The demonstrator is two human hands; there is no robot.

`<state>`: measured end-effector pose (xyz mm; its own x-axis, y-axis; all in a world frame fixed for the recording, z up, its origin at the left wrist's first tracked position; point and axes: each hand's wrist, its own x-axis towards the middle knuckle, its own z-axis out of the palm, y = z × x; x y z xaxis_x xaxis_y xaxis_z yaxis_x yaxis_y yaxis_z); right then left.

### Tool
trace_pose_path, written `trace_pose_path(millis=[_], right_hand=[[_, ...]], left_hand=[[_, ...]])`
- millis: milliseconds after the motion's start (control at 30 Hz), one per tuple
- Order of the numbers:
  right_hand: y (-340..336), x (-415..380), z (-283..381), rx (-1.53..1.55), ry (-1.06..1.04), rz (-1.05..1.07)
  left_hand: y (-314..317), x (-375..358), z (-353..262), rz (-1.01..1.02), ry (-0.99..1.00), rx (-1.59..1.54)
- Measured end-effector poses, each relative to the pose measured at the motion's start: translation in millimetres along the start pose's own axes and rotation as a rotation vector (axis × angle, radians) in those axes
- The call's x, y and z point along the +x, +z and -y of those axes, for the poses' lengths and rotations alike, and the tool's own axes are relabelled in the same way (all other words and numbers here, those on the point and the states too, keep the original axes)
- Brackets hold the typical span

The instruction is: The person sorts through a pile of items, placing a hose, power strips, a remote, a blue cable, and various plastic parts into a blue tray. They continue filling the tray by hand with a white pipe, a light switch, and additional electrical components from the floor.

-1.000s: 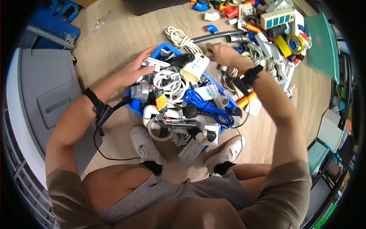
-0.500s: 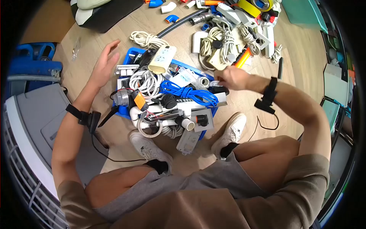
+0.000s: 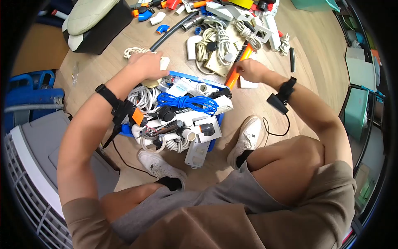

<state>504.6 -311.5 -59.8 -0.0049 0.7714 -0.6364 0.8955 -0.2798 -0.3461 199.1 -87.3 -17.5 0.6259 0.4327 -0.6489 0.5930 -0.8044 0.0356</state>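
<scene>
The cream power strip (image 3: pixel 165 62) lies over the upper left of the blue crate (image 3: pixel 184 75), with my left hand (image 3: pixel 146 66) closed round it and covering most of it. To the right, my right hand (image 3: pixel 251 70) has its fingers closed on an orange tube (image 3: pixel 233 78), which slants down to the crate's upper right corner. Inside the crate are a blue cable coil (image 3: pixel 188 103), a white cable coil (image 3: pixel 143 97), white pipes and a black and orange device (image 3: pixel 138 117). A grey socket plate (image 3: pixel 196 153) hangs over the crate's near edge.
Coiled cream cables (image 3: pixel 223 41), a white elbow (image 3: pixel 192 47), a black hose (image 3: pixel 174 32) and a blue elbow (image 3: pixel 163 28) lie beyond the crate. A black stool (image 3: pixel 101 31) stands upper left. My shoes (image 3: pixel 250 135) are near the crate's close side.
The view has shifted. My left hand has moved right from beside the crate onto the power strip and closed. My right hand has left the crate's right corner and closed on the orange tube.
</scene>
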Motion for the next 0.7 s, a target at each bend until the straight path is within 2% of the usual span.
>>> trace_pose_path(millis=[67,133,167,267,333,400,500,567,600,667,700], right_hand=[[10,-10,-36,-0.157,0.250,0.067],[33,-27,-50,-0.148,0.334,-0.026],[49,-23,-71,-0.130,0.276,0.021],[72,-29,-70,-0.226,0.165,-0.070],[73,-21,-66,-0.283,0.180,-0.022],[77,-18,-65,-0.341,0.202,0.035],[68,-8,-71,-0.311,0.277,0.041],[40,-9,-71,-0.210,0.179,0.362],[31,-12,-75,-0.233,0.073,0.388],[9,-10,-68,-0.291,0.057,0.585],[-8,-16,-49,-0.217,0.126,0.656]], left_hand=[[8,5,0,0.014,-0.038,0.041],[10,8,7,0.051,-0.048,-0.012],[10,6,9,0.053,-0.065,-0.006],[1,4,11,0.046,-0.111,-0.097],[-5,5,20,-0.061,-0.151,-0.282],[-2,8,41,-0.113,-0.108,-0.399],[-9,0,57,-0.213,-0.049,-0.774],[-20,-20,59,-0.232,0.023,-0.887],[-25,-34,61,-0.254,0.095,-0.997],[-24,-58,60,-0.196,0.115,-1.049],[-18,-66,59,-0.279,0.300,-1.073]])
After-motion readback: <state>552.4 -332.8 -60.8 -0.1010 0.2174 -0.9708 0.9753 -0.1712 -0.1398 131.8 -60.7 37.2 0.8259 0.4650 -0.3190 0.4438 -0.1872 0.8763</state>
